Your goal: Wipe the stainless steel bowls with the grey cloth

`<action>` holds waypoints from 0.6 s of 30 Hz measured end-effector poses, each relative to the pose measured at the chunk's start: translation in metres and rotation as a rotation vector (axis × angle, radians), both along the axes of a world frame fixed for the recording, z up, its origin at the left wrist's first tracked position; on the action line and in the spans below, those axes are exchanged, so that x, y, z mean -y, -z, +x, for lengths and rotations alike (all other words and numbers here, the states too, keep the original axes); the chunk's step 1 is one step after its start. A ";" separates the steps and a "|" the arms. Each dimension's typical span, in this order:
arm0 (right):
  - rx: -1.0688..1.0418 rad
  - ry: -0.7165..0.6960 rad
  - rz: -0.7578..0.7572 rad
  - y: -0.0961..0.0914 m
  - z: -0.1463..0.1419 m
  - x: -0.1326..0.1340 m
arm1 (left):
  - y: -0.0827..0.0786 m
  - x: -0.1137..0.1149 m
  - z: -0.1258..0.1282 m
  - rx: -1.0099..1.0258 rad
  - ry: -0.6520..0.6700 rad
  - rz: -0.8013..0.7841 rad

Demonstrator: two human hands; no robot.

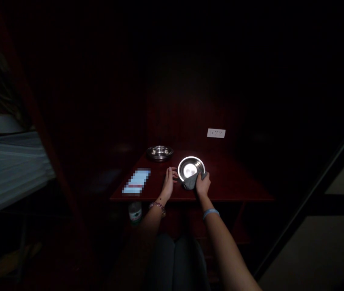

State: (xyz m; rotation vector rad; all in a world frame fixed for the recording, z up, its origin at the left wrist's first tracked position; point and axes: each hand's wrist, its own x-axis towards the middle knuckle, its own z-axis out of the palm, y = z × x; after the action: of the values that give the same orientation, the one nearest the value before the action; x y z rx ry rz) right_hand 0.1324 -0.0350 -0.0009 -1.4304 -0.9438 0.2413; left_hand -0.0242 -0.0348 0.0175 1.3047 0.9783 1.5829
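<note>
Dark red wooden panels [174,115] are surrounding a reddish surface [235,173], and a white wall socket [216,133] is showing on the back panel. Over the front half of the surface, a shiny metal bowl [190,166] is tilting its inside toward the viewer; whether its base is touching the wood, I cannot tell. The right hand [202,184] is closing its grip on a gray cloth [190,182] at the bowl's near right rim. The left hand [168,180], its grip open and fingers spread, is hovering just beside the bowl's left edge. Stacked metal bowls [159,152] are sitting farther back on the left, behind a bright pixelated item [136,181].
</note>
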 end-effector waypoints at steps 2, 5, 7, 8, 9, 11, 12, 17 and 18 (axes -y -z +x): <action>0.007 -0.003 -0.007 0.000 0.000 0.000 | 0.002 -0.002 0.000 -0.005 -0.002 0.001; 0.016 -0.020 -0.007 -0.001 0.000 0.000 | 0.005 -0.005 -0.001 -0.021 0.004 0.005; 0.016 -0.040 -0.006 -0.002 -0.001 0.001 | 0.008 -0.007 -0.001 -0.031 0.001 0.003; 0.019 -0.051 -0.009 -0.002 -0.001 0.001 | 0.009 -0.008 -0.001 -0.032 -0.004 -0.002; 0.025 -0.060 -0.014 -0.002 -0.001 0.002 | 0.009 -0.008 0.000 -0.030 -0.007 -0.010; 0.039 -0.076 -0.026 -0.003 -0.002 0.002 | 0.010 -0.009 0.000 -0.017 -0.007 -0.022; 0.043 -0.082 -0.029 -0.003 -0.002 0.002 | 0.010 -0.008 0.000 -0.011 -0.003 -0.025; 0.036 -0.090 0.004 -0.003 -0.002 0.003 | 0.009 -0.006 0.000 -0.039 0.022 0.017; 0.033 -0.092 0.011 -0.003 -0.002 0.003 | 0.009 -0.006 0.001 -0.054 0.025 0.030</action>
State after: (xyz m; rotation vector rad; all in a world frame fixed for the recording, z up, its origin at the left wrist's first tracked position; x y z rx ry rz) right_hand 0.1303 -0.0382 0.0018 -1.3861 -1.0378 0.2809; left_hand -0.0235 -0.0291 0.0081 1.3816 0.9707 1.5566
